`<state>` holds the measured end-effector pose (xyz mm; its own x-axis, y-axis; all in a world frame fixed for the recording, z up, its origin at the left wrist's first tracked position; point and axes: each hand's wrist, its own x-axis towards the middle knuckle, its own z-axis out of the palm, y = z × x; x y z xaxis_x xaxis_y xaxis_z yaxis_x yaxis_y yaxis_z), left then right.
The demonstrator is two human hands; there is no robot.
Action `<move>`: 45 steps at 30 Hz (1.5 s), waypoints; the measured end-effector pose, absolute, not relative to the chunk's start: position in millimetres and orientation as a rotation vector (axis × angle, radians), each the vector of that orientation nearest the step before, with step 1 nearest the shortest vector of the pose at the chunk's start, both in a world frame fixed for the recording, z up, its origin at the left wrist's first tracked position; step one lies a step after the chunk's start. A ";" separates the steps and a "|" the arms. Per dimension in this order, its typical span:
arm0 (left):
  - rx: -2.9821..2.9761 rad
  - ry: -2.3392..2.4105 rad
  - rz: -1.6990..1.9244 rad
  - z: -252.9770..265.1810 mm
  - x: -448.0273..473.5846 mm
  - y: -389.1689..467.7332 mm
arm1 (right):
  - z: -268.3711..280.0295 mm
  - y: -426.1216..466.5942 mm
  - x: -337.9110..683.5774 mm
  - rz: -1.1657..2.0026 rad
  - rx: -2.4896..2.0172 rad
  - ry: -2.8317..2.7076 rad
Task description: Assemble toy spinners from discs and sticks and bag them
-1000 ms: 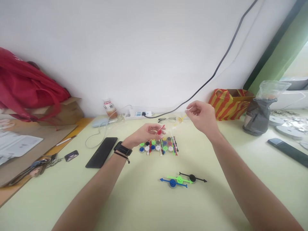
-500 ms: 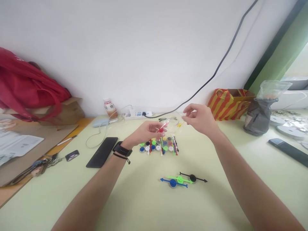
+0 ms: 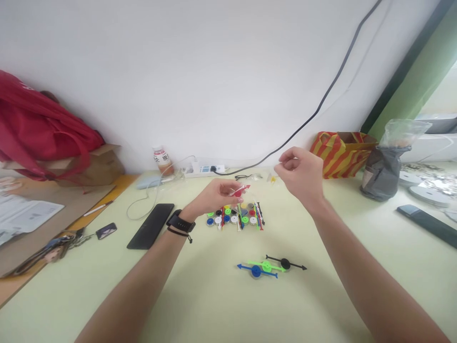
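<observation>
My left hand (image 3: pixel 223 194) is closed on a red arrow spinner (image 3: pixel 240 191), its pointed end up to the right. My right hand (image 3: pixel 298 174) is raised, fingers pinched on what looks like a clear plastic bag; a small yellow piece (image 3: pixel 273 179) shows just below its fingertips. Beneath my left hand, several coloured round bases and arrows lie in rows, among them a blue base (image 3: pixel 210 222) and a green base (image 3: pixel 245 220). Nearer me lie a blue spinner (image 3: pixel 256 271), a green spinner (image 3: pixel 266 266) and a black spinner (image 3: pixel 285 264), close together.
A black phone (image 3: pixel 151 226) lies left of my left wrist. Behind stand a bottle (image 3: pixel 163 162) and a white power strip (image 3: pixel 205 170) with cables. To the right are a striped bag (image 3: pixel 344 155), a grey bag (image 3: pixel 382 174) and a dark long object (image 3: pixel 428 224).
My right hand has moved slightly up and right, away from my left, and the yellow piece has shifted with it. The red arrow spinner stays in my left hand and shows more clearly.
</observation>
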<state>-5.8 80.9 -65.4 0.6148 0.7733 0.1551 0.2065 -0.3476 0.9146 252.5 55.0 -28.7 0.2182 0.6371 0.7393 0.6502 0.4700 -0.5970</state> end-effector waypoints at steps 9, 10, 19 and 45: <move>1.921 0.780 0.813 -62.7 -6.4 82.6 | -28.0 54.9 258.8 0.391 -1.209 -1.691; 1.922 0.783 0.812 -61.9 -7.5 82.9 | -26.4 54.9 261.9 0.348 -1.226 -1.699; 1.737 0.851 0.881 -63.7 -12.8 86.6 | -9.4 36.9 268.2 0.521 -1.267 -2.381; 0.743 0.571 1.045 -91.2 27.8 77.4 | -28.9 41.4 251.9 1.361 -0.885 -2.709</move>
<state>27.8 77.4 -91.2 0.4001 0.9136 -0.0728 -0.5541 0.3044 0.7748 251.9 41.4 -28.9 -0.8428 0.4737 -0.2556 0.4878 0.4714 -0.7348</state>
